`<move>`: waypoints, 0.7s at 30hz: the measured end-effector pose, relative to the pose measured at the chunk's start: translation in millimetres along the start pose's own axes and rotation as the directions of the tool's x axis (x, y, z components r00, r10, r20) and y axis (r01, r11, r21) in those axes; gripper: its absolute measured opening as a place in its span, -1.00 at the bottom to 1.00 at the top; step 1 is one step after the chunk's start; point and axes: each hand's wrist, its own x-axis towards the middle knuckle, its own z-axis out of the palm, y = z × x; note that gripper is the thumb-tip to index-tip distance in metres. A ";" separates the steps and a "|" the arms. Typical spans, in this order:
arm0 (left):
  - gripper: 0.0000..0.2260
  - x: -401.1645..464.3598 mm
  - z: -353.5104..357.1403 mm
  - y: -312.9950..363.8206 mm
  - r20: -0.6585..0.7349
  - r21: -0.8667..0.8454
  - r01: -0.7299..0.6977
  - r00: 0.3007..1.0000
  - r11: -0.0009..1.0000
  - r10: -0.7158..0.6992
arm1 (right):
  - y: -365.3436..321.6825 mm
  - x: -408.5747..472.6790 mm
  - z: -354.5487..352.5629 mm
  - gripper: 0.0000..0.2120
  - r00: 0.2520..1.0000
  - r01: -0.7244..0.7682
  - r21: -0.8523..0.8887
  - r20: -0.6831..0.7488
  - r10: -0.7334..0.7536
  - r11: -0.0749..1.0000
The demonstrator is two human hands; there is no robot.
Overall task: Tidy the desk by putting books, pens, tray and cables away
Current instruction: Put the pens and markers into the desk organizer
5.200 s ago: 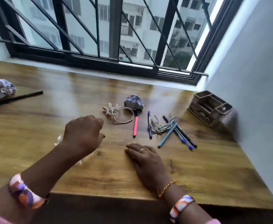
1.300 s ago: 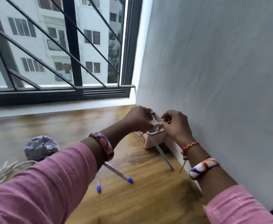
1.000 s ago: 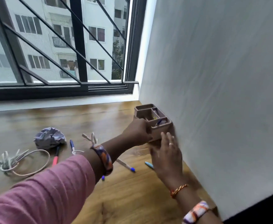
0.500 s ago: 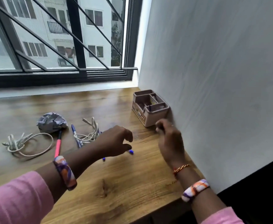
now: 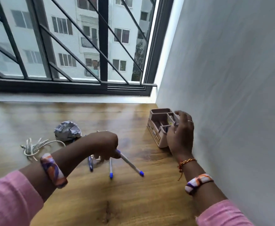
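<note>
A brown compartmented desk organizer (image 5: 157, 119) stands on the wooden desk (image 5: 125, 201) against the right wall. My right hand (image 5: 180, 136) grips its near right corner. My left hand (image 5: 103, 144) is curled around a white pen with a blue cap (image 5: 131, 163), lifted at a slant above the desk. Two more blue-capped pens (image 5: 110, 170) lie just below that hand, partly hidden by it. A coiled white cable (image 5: 34, 146) lies to the left.
A crumpled ball of paper (image 5: 67, 130) sits behind my left hand. The window sill and black grille run along the back; a white wall closes the right side. Bare desk surface lies in front of the pens.
My left hand has closed on a pen and raised it. My right hand moved from the desk up onto the organizer's corner.
</note>
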 end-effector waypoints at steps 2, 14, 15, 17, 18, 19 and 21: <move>-0.71 1.7 9.7 -3.8 0.049 -0.043 0.079 0.996 0.996 -0.077 | -12.5 -15.1 8.4 -0.65 0.965 0.256 -0.079 -0.032 -0.260 0.963; -0.83 -20.8 61.4 6.6 0.072 -0.392 0.115 0.993 0.913 -0.094 | -49.4 -93.0 21.9 -0.71 0.702 0.279 -0.168 0.708 -0.081 0.945; -0.83 -28.3 59.8 7.0 0.139 -0.562 0.105 0.990 0.820 -0.031 | -49.7 -92.1 14.9 -0.71 0.707 0.208 -0.164 0.707 -0.032 0.964; -0.90 -39.8 50.3 10.0 0.130 -0.770 0.040 0.987 0.636 0.095 | -48.9 -83.9 -1.4 -0.74 0.745 0.028 -0.120 0.664 0.059 0.992; -0.95 -42.3 42.7 12.7 0.068 -0.799 -0.019 0.990 0.601 0.122 | -48.5 -76.8 -10.4 -0.75 0.770 -0.064 -0.071 0.631 0.095 0.995; -0.94 -41.8 34.0 17.3 -0.013 -0.804 -0.084 0.992 0.589 0.124 | -47.9 -69.0 -20.3 -0.77 0.803 -0.148 -0.008 0.583 0.125 0.989; -0.90 -32.5 14.3 31.5 -0.218 -0.772 -0.220 0.973 0.597 0.077 | -45.9 -51.0 -38.3 -0.83 0.871 -0.256 0.117 0.459 0.176 0.960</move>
